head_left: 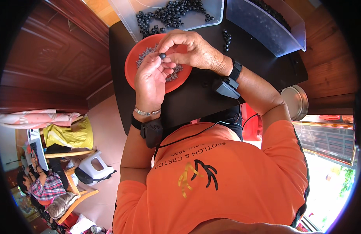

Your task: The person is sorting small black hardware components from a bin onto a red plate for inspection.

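Left hand (151, 78) pinches 1 black bead (162, 56) over the orange bowl (130, 66); right hand (190, 48), grip narrow, meets it—fitting step, needing fine alignment.

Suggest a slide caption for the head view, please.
Both hands, left hand and right hand, pinch a small black bead above an orange bowl.

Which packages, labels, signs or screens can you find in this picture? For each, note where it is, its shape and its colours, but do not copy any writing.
Shirt print: on the orange shirt, bottom centre; curved dark lettering over a black and yellow figure.
Yellow bag: on a chair at left; crumpled, plain.
Clear trays: top of the black table; rectangular, holding black beads, no labels.
Left hand and right hand hold one bead; no screen is visible.
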Action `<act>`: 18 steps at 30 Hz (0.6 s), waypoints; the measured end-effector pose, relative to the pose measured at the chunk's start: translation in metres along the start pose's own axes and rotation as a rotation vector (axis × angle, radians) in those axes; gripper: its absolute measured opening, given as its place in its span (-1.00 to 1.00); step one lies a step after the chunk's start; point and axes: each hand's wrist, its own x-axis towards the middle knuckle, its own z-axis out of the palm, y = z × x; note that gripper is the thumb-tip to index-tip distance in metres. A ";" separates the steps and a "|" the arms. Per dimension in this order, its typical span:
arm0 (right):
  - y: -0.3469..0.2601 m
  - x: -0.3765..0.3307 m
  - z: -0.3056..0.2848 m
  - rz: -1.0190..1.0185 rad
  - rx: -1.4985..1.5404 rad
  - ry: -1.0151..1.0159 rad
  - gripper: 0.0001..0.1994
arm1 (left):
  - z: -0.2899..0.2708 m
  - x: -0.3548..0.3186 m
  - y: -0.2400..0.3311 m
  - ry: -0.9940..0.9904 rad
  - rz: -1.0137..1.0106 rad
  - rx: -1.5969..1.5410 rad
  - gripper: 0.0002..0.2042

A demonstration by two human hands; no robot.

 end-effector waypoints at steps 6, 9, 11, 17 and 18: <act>0.000 0.000 0.003 -0.124 -0.218 0.023 -0.74 | -0.002 0.003 0.000 0.006 -0.058 -0.007 -0.88; -0.001 0.000 0.004 -0.148 -0.276 0.022 -0.75 | -0.001 0.002 0.001 0.024 -0.061 -0.034 -0.88; -0.003 0.000 0.004 -0.153 -0.259 0.028 -0.75 | 0.003 0.000 0.002 0.014 -0.054 -0.049 -0.87; -0.002 -0.001 0.005 -0.091 -0.131 0.061 -0.78 | -0.002 0.002 0.000 -0.059 -0.084 -0.097 -0.83; -0.001 -0.001 0.004 -0.073 -0.072 0.050 -0.79 | -0.003 0.002 0.000 -0.059 -0.086 -0.098 -0.83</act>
